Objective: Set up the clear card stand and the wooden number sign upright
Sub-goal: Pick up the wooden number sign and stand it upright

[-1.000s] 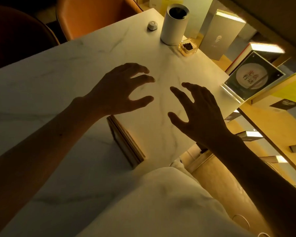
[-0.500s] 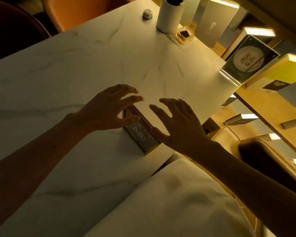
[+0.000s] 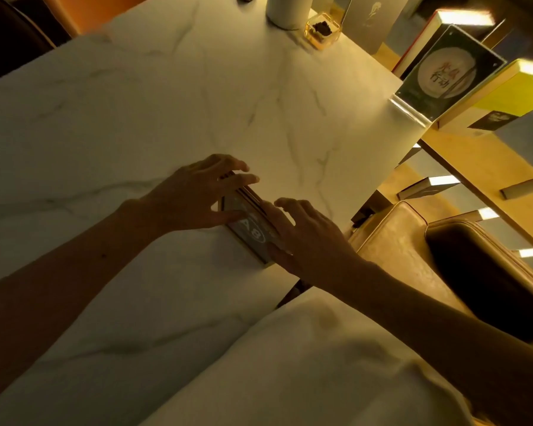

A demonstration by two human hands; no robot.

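The wooden number sign [image 3: 250, 230], a flat block marked "A8", lies near the front right edge of the white marble table [image 3: 166, 103]. My left hand [image 3: 194, 198] grips its far end, fingers over the top edge and thumb on the face. My right hand [image 3: 302, 238] holds its right side, fingers spread over it. The clear card stand [image 3: 443, 75] stands upright at the table's right edge with a dark card showing a round plate picture.
A white cylinder [image 3: 286, 9] and a small clear box with dark bits [image 3: 322, 30] sit at the far edge. Books [image 3: 505, 93] lean on a wooden shelf to the right. A tan leather seat [image 3: 443, 256] is by the table's right corner.
Both hands came down from above the table and closed in on the wooden number sign. The view tilted downward, so the table objects shifted up in the frame.
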